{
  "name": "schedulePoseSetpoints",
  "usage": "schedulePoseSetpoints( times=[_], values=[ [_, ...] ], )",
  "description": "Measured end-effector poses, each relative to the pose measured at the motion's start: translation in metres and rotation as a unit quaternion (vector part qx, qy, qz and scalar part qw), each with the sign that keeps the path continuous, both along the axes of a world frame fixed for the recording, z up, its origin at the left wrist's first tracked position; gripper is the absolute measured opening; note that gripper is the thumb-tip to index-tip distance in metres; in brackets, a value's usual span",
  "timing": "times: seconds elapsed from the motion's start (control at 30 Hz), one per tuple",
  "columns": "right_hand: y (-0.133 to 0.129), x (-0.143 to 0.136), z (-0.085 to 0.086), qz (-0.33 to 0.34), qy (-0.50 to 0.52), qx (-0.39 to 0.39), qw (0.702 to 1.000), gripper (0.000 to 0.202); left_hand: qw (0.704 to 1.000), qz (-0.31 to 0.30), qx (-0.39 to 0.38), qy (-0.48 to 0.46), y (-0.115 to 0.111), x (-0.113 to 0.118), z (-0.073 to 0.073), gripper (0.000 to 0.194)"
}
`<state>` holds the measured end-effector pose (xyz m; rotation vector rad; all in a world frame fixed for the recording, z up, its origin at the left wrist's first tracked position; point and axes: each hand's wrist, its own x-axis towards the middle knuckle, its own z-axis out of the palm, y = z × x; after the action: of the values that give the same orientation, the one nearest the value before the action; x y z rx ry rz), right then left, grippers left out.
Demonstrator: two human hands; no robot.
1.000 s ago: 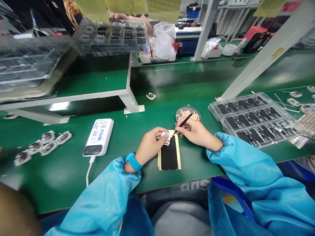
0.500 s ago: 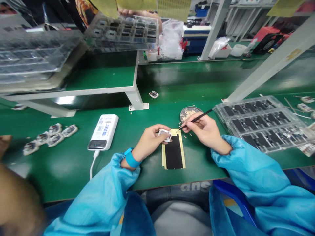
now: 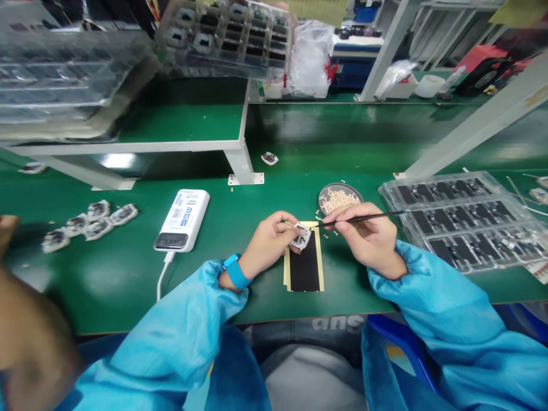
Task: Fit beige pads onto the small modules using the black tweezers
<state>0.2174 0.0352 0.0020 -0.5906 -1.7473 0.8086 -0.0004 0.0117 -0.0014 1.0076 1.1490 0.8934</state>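
Note:
Between its thumb and fingers, my left hand (image 3: 274, 242) holds a small white housing (image 3: 301, 236) with its hollow side showing. My right hand (image 3: 368, 234) is closed on thin black tweezers (image 3: 377, 216), whose tip reaches the housing's upper right edge. Whether the tip holds a part is too small to tell. Beneath the housing lies a black strip with yellow borders (image 3: 305, 268). A round dish (image 3: 340, 198) of small beige pieces sits just behind my right hand, and a few such pieces lie loose beside the strip.
A white power bank (image 3: 182, 221) with a cable lies to the left, beyond it several white housings (image 3: 97, 227). Clear trays (image 3: 462, 217) of black parts are at right. A raised shelf (image 3: 184, 120) holds more trays. Another person's arm (image 3: 29, 325) is at the left edge.
The tweezers' tip has moved from the strip's top edge to the housing, and they now lie flatter. My left hand has turned the housing, showing its inside. The view has shifted slightly.

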Motion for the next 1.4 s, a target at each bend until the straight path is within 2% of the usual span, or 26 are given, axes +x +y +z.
schedulePoseSetpoints(
  times=[0.17,0.53,0.63,0.83,1.17,1.4],
  values=[
    [-0.001,0.000,0.001,0.000,-0.013,0.017,1.000,0.025,1.000,0.001,0.026,-0.002,-0.002,0.002,0.000,0.028],
    [-0.001,-0.001,0.004,-0.013,-0.023,0.049,0.998,0.023,1.000,0.012,0.025,-0.006,-0.001,0.005,-0.006,0.027],
    [-0.002,-0.002,0.004,-0.015,-0.022,0.056,0.998,0.023,0.999,0.021,0.032,0.005,-0.002,0.006,-0.008,0.036],
    [-0.002,-0.003,0.002,-0.016,-0.050,0.041,0.998,0.024,0.999,0.017,0.034,-0.002,-0.003,0.007,-0.010,0.024],
    [0.001,-0.005,0.000,-0.006,-0.123,0.055,0.991,0.025,0.999,0.014,0.032,0.012,-0.005,0.007,-0.010,0.020],
    [0.002,-0.006,-0.002,-0.006,-0.128,0.059,0.990,0.024,0.999,0.018,0.027,0.008,-0.003,0.008,-0.011,0.019]
  ],
)
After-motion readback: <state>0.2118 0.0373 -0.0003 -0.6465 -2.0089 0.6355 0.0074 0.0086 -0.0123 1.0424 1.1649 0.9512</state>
